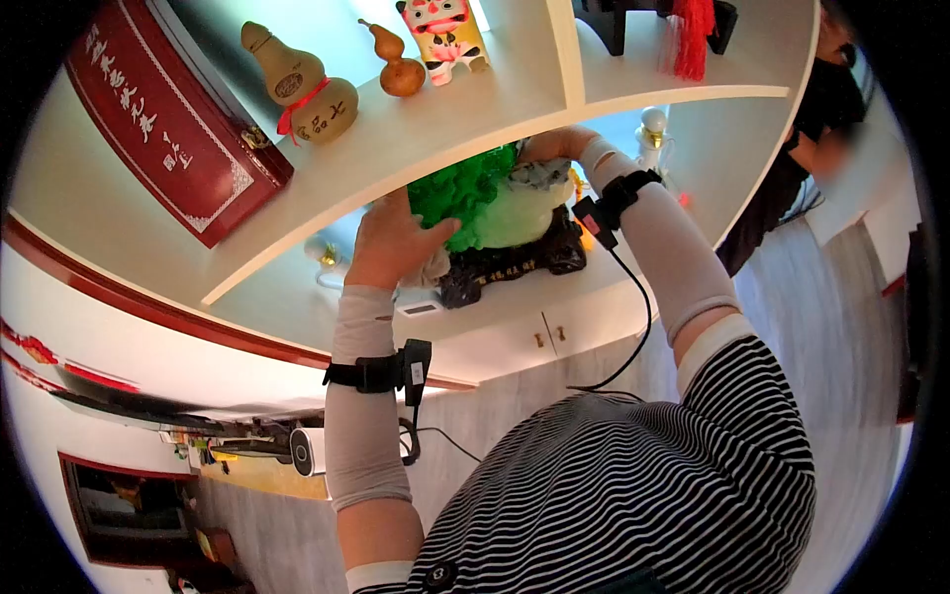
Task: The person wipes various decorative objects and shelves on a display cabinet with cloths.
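Note:
A green jade-like carving (470,196) with a pale lower part sits on a dark wooden stand (510,262) with gold characters, inside a shelf compartment. My left hand (391,243) is at the carving's left side, its thumb lying over the green surface. A crumpled pale cloth (433,267) shows under that hand, and its other fingers are hidden. My right hand (559,146) curves round the carving's upper right, with its fingertips partly hidden by the shelf board and the carving.
Above, the shelf (495,117) bears a large gourd (302,84), a small gourd (399,71), a painted figurine (442,40) and a red box (173,119). White ornaments (651,134) flank the carving. A cable (648,307) hangs from my right wrist. Another person (792,148) is at the right.

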